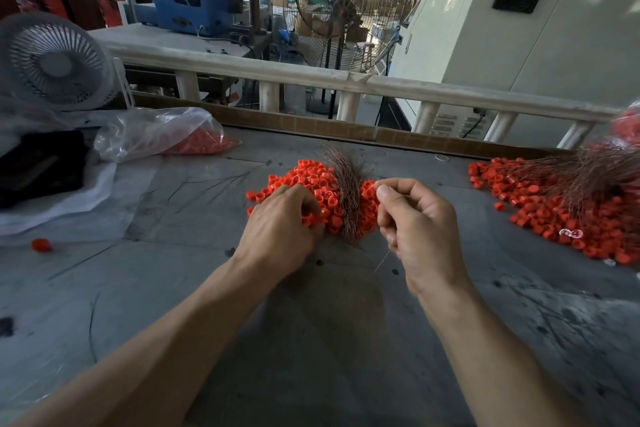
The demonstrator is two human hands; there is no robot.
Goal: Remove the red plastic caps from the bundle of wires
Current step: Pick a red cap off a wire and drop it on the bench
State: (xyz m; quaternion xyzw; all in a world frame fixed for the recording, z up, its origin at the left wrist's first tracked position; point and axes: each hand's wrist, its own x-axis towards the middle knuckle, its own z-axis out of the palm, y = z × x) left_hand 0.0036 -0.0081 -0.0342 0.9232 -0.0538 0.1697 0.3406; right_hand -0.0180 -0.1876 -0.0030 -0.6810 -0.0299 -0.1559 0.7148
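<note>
A heap of small red plastic caps [313, 184] lies in the middle of the grey table, with a bundle of thin copper-coloured wires [344, 184] standing across it. My left hand [280, 222] presses down on the left side of the heap, its fingers curled over several caps. My right hand [420, 218] hovers just right of the bundle, thumb and forefinger pinched on a single thin wire [381, 258] that trails down below the fist.
A second spread of red caps [554, 208] with a wire bundle [585, 170] lies at the right. A clear bag of caps [162, 133] and a white fan [57, 61] stand at the left. One stray cap [41, 245] sits near the left edge. A cardboard strip [311, 126] lines the far edge.
</note>
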